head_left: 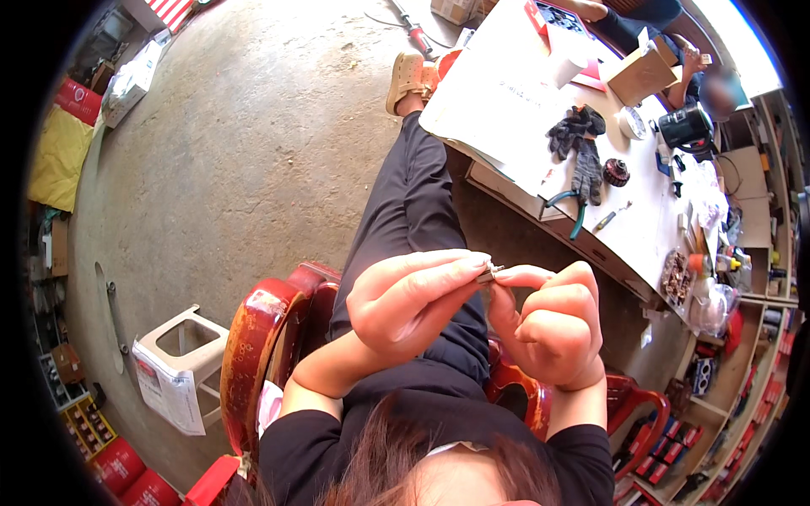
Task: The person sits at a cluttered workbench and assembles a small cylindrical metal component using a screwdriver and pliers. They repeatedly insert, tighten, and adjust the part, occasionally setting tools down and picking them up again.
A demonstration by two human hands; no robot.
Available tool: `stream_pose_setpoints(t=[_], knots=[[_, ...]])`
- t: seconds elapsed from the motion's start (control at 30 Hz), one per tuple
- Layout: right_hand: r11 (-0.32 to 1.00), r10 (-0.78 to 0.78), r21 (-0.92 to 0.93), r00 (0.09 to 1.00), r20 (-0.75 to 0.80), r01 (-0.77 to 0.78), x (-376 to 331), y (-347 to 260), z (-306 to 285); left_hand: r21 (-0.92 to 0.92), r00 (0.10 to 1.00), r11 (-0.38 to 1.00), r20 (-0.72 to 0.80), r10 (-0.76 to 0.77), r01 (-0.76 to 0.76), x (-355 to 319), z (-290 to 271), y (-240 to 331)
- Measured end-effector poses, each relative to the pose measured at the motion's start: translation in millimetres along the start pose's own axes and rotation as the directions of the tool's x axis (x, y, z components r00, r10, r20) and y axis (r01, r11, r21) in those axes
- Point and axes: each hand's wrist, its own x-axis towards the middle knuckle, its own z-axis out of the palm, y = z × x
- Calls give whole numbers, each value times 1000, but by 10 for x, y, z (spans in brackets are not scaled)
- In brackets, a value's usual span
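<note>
Small metal part [488, 275] in pinch hold, just right of frame center.
Mostly covered from view; exact shape too small to make out. Second person [648, 17] at upper right: partly hidden behind open cardboard box [641, 78]. Shelving [727, 384] at right edge: cut off by round rim of view. Left hand [411, 299]: closed narrow, part gripped between thumb and fingertips. Right hand [555, 325]: index fingertip and thumb close together at right end of part, other fingers curled; pinching or only touching, cannot tell.
</note>
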Motion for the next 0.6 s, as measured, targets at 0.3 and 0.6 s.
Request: stream_pose_setpoints(t=[0.3,0.6], knots=[[1000,15,3,999,-34,-15,-10,-29,11,-110,993,988,-37,-110,106,-55,24,-22],[999,10,-35,1000,-5,-10,57,-27,11,-230,980,959,-69,-188,168,-101,75,-94]])
